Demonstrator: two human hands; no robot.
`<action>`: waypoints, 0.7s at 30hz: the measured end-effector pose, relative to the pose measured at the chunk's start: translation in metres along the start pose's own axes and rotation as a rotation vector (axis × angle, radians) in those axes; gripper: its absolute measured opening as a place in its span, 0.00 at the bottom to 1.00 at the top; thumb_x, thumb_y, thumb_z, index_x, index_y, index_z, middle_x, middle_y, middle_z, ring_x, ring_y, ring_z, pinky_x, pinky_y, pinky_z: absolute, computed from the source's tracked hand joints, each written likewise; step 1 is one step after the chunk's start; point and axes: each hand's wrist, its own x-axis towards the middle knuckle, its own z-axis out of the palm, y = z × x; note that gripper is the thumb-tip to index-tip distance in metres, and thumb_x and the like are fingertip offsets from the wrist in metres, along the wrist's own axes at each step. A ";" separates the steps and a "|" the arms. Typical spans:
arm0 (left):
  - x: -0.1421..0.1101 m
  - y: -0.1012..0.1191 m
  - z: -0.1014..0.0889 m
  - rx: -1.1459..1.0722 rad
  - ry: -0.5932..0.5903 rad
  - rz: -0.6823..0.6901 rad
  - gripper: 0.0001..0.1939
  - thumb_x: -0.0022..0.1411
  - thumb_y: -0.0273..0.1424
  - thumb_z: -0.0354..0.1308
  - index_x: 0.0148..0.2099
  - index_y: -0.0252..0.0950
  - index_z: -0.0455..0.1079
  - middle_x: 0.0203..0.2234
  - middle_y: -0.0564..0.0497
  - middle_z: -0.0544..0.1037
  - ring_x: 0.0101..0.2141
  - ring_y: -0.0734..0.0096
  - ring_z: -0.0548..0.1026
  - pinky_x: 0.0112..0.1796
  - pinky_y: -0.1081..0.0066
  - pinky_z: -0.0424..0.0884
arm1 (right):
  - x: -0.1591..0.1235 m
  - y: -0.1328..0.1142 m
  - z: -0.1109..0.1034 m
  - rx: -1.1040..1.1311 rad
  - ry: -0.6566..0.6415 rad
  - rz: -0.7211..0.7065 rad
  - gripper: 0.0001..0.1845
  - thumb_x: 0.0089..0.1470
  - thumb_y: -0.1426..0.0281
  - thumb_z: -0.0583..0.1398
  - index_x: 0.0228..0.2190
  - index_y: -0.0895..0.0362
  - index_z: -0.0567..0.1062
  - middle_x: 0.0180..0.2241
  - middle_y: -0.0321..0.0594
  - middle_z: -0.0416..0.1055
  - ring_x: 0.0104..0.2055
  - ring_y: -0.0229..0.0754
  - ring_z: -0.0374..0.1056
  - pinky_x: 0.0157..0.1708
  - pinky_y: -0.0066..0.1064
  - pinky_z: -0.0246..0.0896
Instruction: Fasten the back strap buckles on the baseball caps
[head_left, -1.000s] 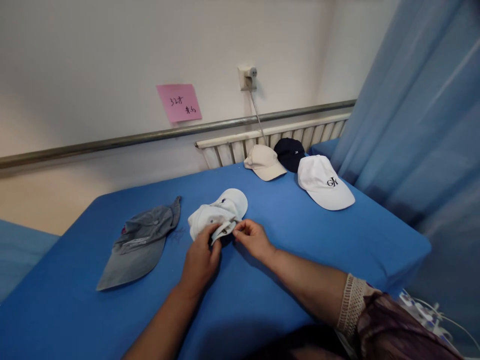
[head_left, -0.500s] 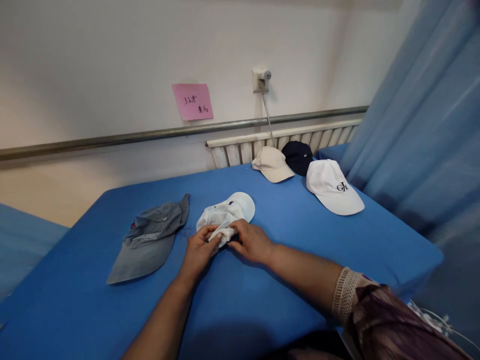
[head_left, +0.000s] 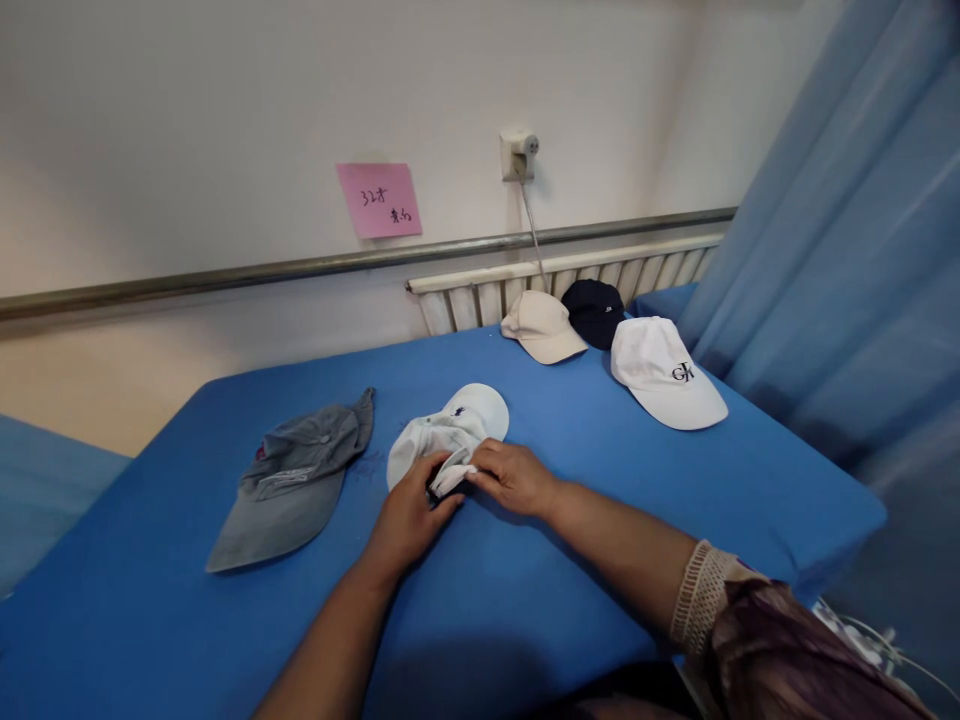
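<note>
A pale, nearly white baseball cap [head_left: 426, 438] with a small dark emblem lies on the blue-covered table [head_left: 570, 580], its brim facing away to the right. My left hand [head_left: 409, 515] grips the near rim at the cap's back, thumb and fingers on either side of the fabric. From the right, my right hand [head_left: 517, 478] pinches the strap end of the same cap. My fingers partly hide the strap and its fastening. A grey-blue cap [head_left: 300, 480] with a worn brim sits left of my left hand, apart from it.
At the back right stand a beige cap [head_left: 541, 325], a dark navy cap [head_left: 592, 310] and a white cap with black letters [head_left: 656, 370]. Behind the table are a radiator [head_left: 480, 305], a metal rail [head_left: 300, 268] and a socket with a plug [head_left: 517, 157]. A blue curtain [head_left: 840, 230] hangs at right.
The view has shifted, moving the scene rightward in the picture. Both hands stay on the pale cap; the fingers have changed position along its back strap, and the left thumb has come lower.
</note>
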 end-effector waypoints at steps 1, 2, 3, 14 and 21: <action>-0.001 0.000 0.001 0.008 0.014 0.002 0.25 0.42 0.28 0.72 0.46 0.41 0.77 0.43 0.48 0.80 0.49 0.55 0.73 0.50 0.66 0.67 | 0.000 0.001 0.000 0.022 -0.001 -0.010 0.09 0.64 0.66 0.56 0.37 0.53 0.76 0.36 0.40 0.71 0.37 0.40 0.66 0.38 0.30 0.59; -0.001 0.000 0.002 0.015 0.032 0.002 0.23 0.43 0.28 0.71 0.45 0.42 0.77 0.43 0.48 0.80 0.49 0.54 0.73 0.51 0.66 0.67 | 0.000 0.002 0.000 0.042 0.001 -0.016 0.09 0.64 0.65 0.57 0.37 0.53 0.77 0.35 0.39 0.71 0.36 0.39 0.66 0.38 0.29 0.59; -0.002 -0.001 0.002 0.023 0.051 0.003 0.22 0.45 0.28 0.70 0.45 0.42 0.77 0.43 0.48 0.80 0.49 0.54 0.73 0.52 0.66 0.67 | 0.000 0.002 0.000 0.061 0.005 -0.018 0.09 0.64 0.65 0.57 0.36 0.52 0.77 0.34 0.38 0.71 0.35 0.39 0.65 0.37 0.29 0.59; -0.004 -0.004 -0.003 0.023 -0.023 0.070 0.11 0.53 0.35 0.65 0.40 0.43 0.80 0.37 0.49 0.82 0.42 0.57 0.75 0.49 0.67 0.68 | -0.001 -0.002 0.001 0.285 0.058 0.064 0.09 0.62 0.67 0.57 0.36 0.52 0.78 0.35 0.38 0.73 0.38 0.41 0.69 0.42 0.32 0.61; -0.013 0.008 -0.004 -0.122 -0.068 -0.045 0.20 0.42 0.29 0.72 0.42 0.42 0.80 0.42 0.46 0.81 0.47 0.52 0.74 0.55 0.62 0.66 | -0.012 0.001 0.008 0.258 0.044 0.031 0.08 0.51 0.78 0.60 0.33 0.53 0.74 0.38 0.39 0.72 0.42 0.41 0.69 0.45 0.33 0.63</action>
